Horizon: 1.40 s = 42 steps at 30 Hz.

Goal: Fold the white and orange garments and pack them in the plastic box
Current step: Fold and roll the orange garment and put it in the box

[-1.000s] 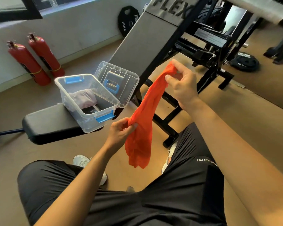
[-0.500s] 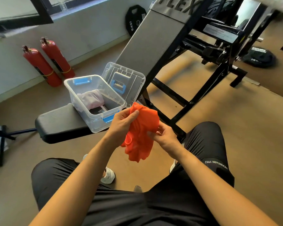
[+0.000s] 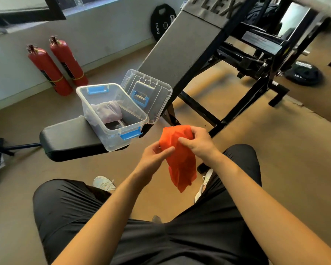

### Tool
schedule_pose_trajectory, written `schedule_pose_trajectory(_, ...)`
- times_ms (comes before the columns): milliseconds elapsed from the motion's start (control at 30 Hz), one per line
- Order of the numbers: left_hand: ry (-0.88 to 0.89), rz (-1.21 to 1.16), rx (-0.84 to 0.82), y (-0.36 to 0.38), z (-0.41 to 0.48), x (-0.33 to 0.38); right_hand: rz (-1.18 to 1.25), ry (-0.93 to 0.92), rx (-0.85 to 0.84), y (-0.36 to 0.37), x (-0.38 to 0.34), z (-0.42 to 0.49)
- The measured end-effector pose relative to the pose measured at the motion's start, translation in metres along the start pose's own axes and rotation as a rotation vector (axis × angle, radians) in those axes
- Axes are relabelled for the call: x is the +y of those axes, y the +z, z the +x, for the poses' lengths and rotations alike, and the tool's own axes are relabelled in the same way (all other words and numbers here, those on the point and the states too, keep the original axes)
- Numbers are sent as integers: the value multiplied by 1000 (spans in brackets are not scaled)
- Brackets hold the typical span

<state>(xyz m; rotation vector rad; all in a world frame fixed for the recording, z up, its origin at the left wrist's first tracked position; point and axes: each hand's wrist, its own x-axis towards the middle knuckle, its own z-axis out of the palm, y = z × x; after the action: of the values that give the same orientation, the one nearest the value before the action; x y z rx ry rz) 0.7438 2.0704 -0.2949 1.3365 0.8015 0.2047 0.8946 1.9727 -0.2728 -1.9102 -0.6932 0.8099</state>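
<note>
The orange garment (image 3: pixel 178 159) hangs doubled over in the air above my knees, just right of the bench. My left hand (image 3: pixel 155 157) pinches its left edge near the top. My right hand (image 3: pixel 197 142) grips its upper right part, fingers curled over the fold. The clear plastic box (image 3: pixel 111 134) with blue clips stands on the black bench pad, up and left of my hands, its lid (image 3: pixel 153 92) swung open behind it. The white garment (image 3: pixel 108 111) lies bundled inside the box at its far end.
The black bench pad (image 3: pixel 69 138) carries the box; its inclined back (image 3: pixel 180 50) rises behind. Two red fire extinguishers (image 3: pixel 55 66) lean on the wall at left. Weight plates (image 3: pixel 304 74) and a black machine frame fill the right. My legs and shoes are below.
The garment hung long between a raised right hand and a low left hand; my right hand came down and folded it over. Both hands now hold it bunched shorter, a little right of the box.
</note>
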Motion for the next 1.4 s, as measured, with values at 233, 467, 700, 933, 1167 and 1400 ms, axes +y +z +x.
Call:
schedule_pose_trajectory(233, -68, -105, 299, 2, 4, -17, -93, 151, -118, -7, 14, 9)
schedule_pose_trajectory(467, -49, 69, 106, -19, 7, -9, -20, 167, -120, 0, 20, 3)
schedule_pose_trajectory(700, 358, 831, 59, -37, 18, -6, -97, 125, -160, 1, 13, 0)
schedule_pose_trajectory(933, 495, 904, 127, -49, 30, -1, -368, -6, -264, -14, -2, 1)
schedule_pose_trajectory(1167, 429, 483, -24, -44, 14, 20, -556, -302, -110, -11, -10, -5)
schedule_pose_trajectory(1400, 459, 161, 127, -36, 1, 34, -233, -483, -207, 6, -27, -10)
